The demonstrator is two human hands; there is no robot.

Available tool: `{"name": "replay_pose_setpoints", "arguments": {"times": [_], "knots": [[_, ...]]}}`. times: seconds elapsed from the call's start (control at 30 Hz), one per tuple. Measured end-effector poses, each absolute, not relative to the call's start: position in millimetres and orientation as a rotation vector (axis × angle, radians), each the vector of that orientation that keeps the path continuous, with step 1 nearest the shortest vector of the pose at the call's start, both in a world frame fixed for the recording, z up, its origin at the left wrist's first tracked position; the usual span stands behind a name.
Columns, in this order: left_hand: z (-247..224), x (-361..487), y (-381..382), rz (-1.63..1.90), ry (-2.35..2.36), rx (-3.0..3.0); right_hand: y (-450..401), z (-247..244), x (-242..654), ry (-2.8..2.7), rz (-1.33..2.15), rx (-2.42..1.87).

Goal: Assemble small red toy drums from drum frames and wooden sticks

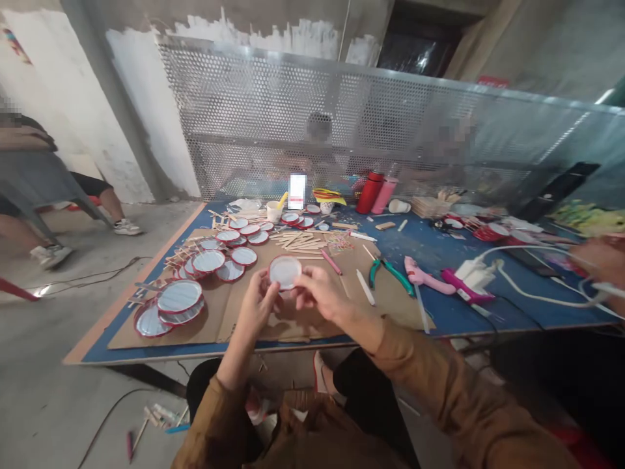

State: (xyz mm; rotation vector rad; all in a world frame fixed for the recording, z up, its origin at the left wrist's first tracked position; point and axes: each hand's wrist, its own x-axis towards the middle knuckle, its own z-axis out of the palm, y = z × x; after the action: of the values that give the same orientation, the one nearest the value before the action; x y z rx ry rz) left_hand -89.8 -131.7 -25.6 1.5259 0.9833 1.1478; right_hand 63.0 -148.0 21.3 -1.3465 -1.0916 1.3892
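A small round white disc (286, 272) with a red rim is held up over the cardboard in front of me. My left hand (261, 298) grips its left edge, fingers closed on it. On the opposite edge my right hand (317, 290) pinches the rim between thumb and fingers. Similar red-rimmed discs, several with wooden sticks attached, lie overlapping to the left, the closest being a stacked pile (180, 296). Beyond my hands are loose wooden craft sticks (300, 242), a pink marker-like stick (331, 262) and a white pen-shaped tube (366, 287).
Green-handled pliers (399, 277) and a pink glue gun (427, 277) lie to the right, near a white cable (517, 283). A phone (297, 191), paper cup (274, 212) and red bottle (370, 192) stand at the back before a perforated metal screen (254, 98). Another person's hand (598, 260) is far right.
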Motion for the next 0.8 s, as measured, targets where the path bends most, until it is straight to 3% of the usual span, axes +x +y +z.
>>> {"name": "replay_pose_setpoints", "arguments": {"times": [0.13, 0.4, 0.67, 0.8], "knots": [[-20.8, -93.9, -133.2, 1.099, 0.988, 1.523, -180.4, 1.8, 44.6, -1.03, 1.438, -1.269], [-17.2, -93.1, -135.2, 0.959, 0.895, 1.363, -196.6, -4.9, 76.6, -1.458, 1.234, -1.411], [-19.0, -88.4, -134.4, 0.931, 0.993, 1.47, -157.6, 11.6, 155.5, -1.524, 0.474, -1.671], [-15.2, -86.3, -136.4, 0.869, 1.062, 1.544, -112.5, 21.6, 191.5, -1.481, -0.087, -2.099]]}}
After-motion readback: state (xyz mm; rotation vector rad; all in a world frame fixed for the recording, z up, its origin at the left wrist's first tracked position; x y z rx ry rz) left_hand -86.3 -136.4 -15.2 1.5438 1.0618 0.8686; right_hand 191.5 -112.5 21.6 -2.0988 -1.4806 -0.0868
